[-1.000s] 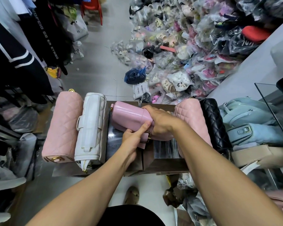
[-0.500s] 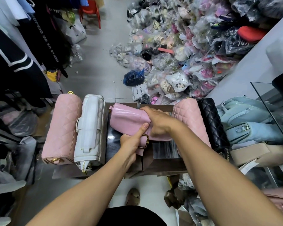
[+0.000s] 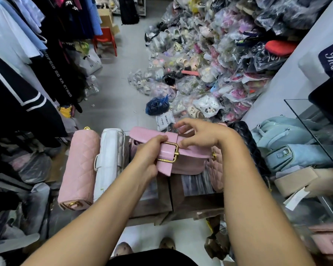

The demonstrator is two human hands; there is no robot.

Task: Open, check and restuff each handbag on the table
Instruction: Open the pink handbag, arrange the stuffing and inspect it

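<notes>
A smooth pink handbag [image 3: 188,162] with a wide strap and gold buckle [image 3: 171,154] stands upright on the small dark table [image 3: 192,206]. My left hand [image 3: 148,156] grips the strap at the buckle, thumb on top. My right hand [image 3: 198,135] reaches over the bag's top with curled fingers, fingertips touching the flap by the buckle. To the left lie a quilted pink bag [image 3: 79,167] and a white quilted bag [image 3: 109,160]. Behind my right arm are another quilted pink bag [image 3: 216,169] and a black quilted bag [image 3: 248,141].
Light blue bags [image 3: 288,143] and a beige bag [image 3: 304,179] sit at the right beside a glass panel [image 3: 319,127]. A big pile of plastic-wrapped shoes [image 3: 210,64] covers the floor beyond. Hanging clothes [image 3: 27,73] crowd the left. A red chair [image 3: 105,40] stands far back.
The pink handbag has been turned from lying on its side to upright, buckle facing me. My left hand moved up onto the strap; my right hand lifted off the bag's body to its top.
</notes>
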